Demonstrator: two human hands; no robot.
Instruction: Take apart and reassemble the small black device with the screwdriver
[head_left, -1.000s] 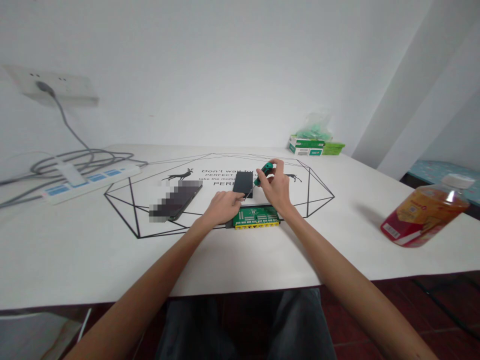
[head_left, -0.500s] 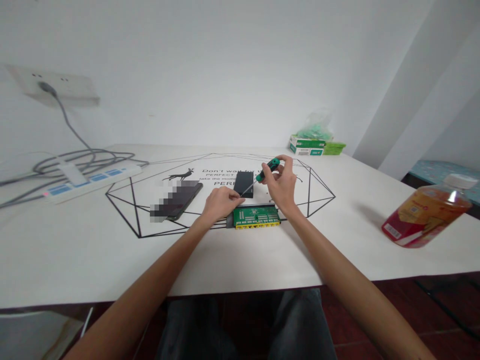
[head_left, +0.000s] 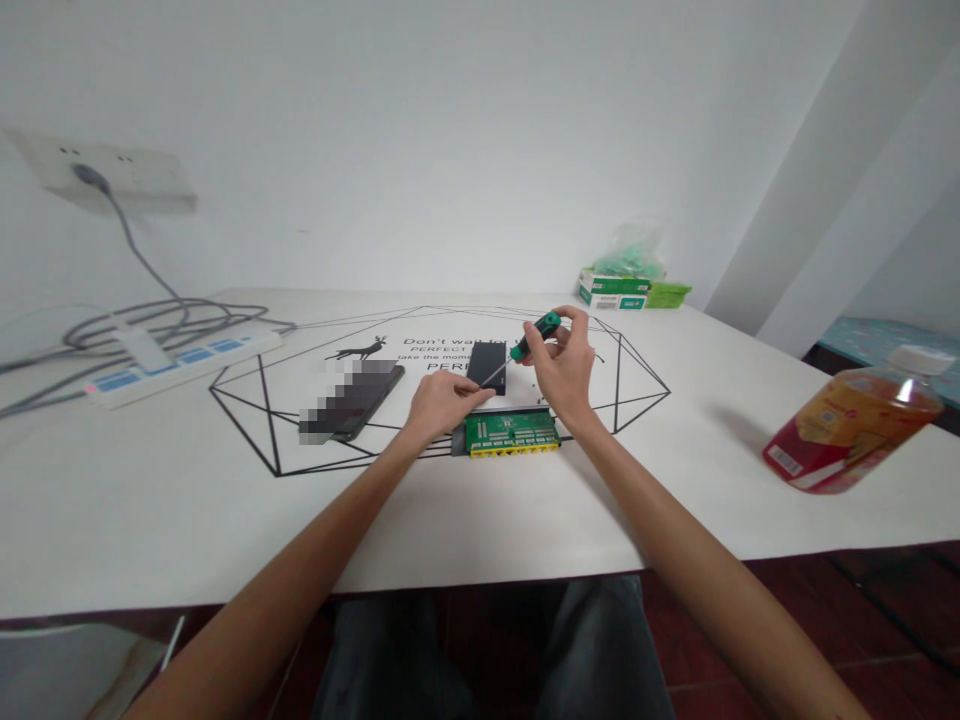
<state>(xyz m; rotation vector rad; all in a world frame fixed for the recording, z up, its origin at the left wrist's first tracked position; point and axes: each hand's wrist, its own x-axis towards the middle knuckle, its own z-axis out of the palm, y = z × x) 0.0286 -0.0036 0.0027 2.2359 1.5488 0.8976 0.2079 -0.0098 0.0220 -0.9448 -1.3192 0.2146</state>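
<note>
Looks like a home or office, cannot tell which. Shows a printed white table [head_left: 225,540], a wall socket [head_left: 150,178] at ten o'clock, a power strip [head_left: 202,357] at nine, a drink bottle [head_left: 844,430] near three.

The right hand [head_left: 564,370] has shifted rightward, leaning the green screwdriver [head_left: 535,337] flatter than a second ago.

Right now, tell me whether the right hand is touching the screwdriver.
Touching. The head view shows the right hand gripping the screwdriver by its green handle.
</note>
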